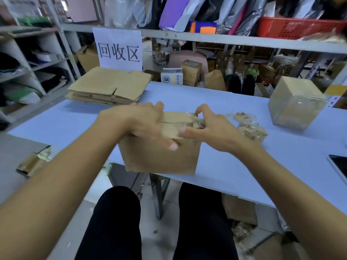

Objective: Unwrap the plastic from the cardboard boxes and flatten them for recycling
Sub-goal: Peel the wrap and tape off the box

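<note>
A brown cardboard box (161, 156) stands at the front edge of the light blue table (234, 166). My left hand (144, 124) grips its top from the left, thumb down over the near face. My right hand (208, 130) pinches a strip of clear plastic or tape at the box's top right corner. A crumpled wad of removed plastic (251, 128) lies just right of my right hand. Another box still wrapped in plastic (296, 104) sits at the far right. A stack of flattened boxes (110, 87) lies at the back left.
A paper sign (118, 49) hangs from the shelf rail behind the stack. A dark phone or tablet (339, 166) lies at the table's right edge. A tape roll and scraps (32, 164) rest on the grey surface at left. Shelving and loose boxes fill the background.
</note>
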